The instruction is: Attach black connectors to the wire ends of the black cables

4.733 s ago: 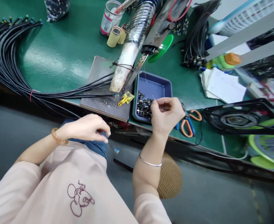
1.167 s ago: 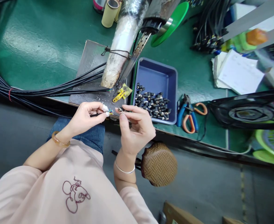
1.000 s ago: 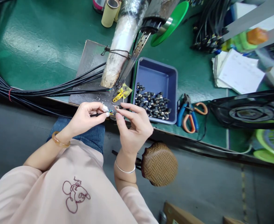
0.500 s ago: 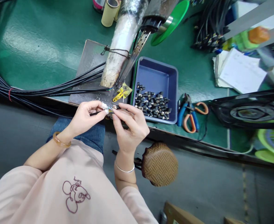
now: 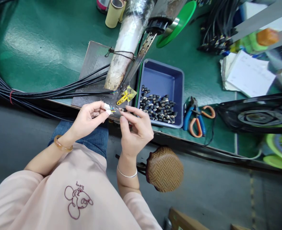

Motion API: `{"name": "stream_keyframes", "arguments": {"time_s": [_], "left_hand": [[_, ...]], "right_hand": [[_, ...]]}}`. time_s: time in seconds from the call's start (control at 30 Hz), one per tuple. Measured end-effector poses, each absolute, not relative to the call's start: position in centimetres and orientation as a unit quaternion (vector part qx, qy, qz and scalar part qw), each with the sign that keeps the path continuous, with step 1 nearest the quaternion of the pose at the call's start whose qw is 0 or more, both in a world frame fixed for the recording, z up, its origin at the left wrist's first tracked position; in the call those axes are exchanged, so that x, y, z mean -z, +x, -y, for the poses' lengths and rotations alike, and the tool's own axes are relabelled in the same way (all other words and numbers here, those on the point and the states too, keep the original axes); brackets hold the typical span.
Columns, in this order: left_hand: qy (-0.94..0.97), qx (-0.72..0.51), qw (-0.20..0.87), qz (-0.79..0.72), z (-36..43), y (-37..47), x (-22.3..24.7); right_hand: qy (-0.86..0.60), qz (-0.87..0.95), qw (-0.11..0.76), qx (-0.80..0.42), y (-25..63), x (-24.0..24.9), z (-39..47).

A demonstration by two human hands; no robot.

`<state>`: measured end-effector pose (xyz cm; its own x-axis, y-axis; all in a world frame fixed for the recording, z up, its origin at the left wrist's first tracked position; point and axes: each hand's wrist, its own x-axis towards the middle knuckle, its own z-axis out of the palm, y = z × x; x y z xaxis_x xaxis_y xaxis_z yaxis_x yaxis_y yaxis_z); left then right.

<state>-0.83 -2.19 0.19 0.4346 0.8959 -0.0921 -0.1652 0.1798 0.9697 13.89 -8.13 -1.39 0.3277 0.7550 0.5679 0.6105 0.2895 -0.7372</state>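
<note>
My left hand (image 5: 93, 118), with white covers on its thumb and fingertip, pinches the end of a cable whose thin coloured wires (image 5: 112, 110) fan out to the right. Just across a small gap, my right hand (image 5: 137, 126) is closed at its fingertips on a small black connector (image 5: 122, 109) with metal pins, partly hidden by the fingers. A yellow clip-like piece (image 5: 122, 98) lies on the dark board (image 5: 93, 57) beyond the hands. Beside my right hand stands a blue tray (image 5: 181, 95) with many similar black connectors (image 5: 159, 108) in it.
Above the board hang a plastic-wrapped tube (image 5: 121, 54) and a slotted metal rod (image 5: 143, 52). Black cables (image 5: 47, 93) run in from the left. Pliers (image 5: 190, 116) and orange-handled scissors (image 5: 196, 126) lie right of the tray. A stool (image 5: 165, 169) stands below the table edge.
My right hand has drawn slightly to the right with the connector, opening a gap to the wires. The coloured wire ends show more plainly now at my left fingertips.
</note>
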Motion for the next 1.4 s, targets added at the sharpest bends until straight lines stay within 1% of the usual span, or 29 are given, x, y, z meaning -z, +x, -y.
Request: {"name": "stream_keyframes", "arguments": {"time_s": [0.1,0.23,0.43,0.6,0.7,0.77,0.83,0.93,0.97,1.0,1.2,1.3,1.4], "left_hand": [[0.521,-0.396,0.663,-0.365,2.3,-0.8,-0.1],[0.553,-0.398,0.639,-0.358,2.4,-0.7,0.0],[0.582,-0.403,0.612,-0.352,2.7,-0.8,0.0],[0.635,-0.403,0.548,-0.366,2.9,-0.9,0.0],[0.647,-0.4,0.538,-0.363,3.1,-0.7,-0.1],[0.631,-0.395,0.56,-0.364,3.2,-0.7,-0.2],[0.592,-0.387,0.607,-0.362,3.2,-0.7,-0.3],[0.527,-0.378,0.678,-0.347,2.9,-1.0,-0.4],[0.512,-0.379,0.69,-0.344,2.8,-1.0,-0.4],[0.501,-0.383,0.695,-0.344,2.7,-1.1,-0.4],[0.491,-0.397,0.678,-0.376,2.4,-1.0,-0.2],[0.511,-0.399,0.661,-0.378,2.5,-0.8,-0.2],[0.527,-0.405,0.645,-0.377,2.6,-0.7,-0.2]], "right_hand": [[-0.599,0.525,0.586,-0.148,14.0,1.4,8.1],[-0.58,0.515,0.584,-0.238,13.9,1.3,7.6],[-0.569,0.497,0.59,-0.284,13.7,1.6,7.2],[-0.55,0.483,0.608,-0.308,13.8,1.9,7.2],[-0.554,0.487,0.608,-0.293,13.6,1.9,7.4],[-0.566,0.5,0.603,-0.257,13.1,1.8,7.6],[-0.576,0.528,0.599,-0.176,12.5,1.7,7.8],[-0.567,0.582,0.583,-0.018,11.8,1.6,8.0],[-0.56,0.593,0.578,0.007,11.7,1.6,8.1],[-0.556,0.597,0.577,0.012,11.8,1.6,8.1],[-0.601,0.522,0.603,-0.048,13.3,1.4,8.6],[-0.593,0.55,0.585,-0.06,13.4,0.8,8.8],[-0.588,0.594,0.547,-0.049,13.0,0.2,8.9]]}}
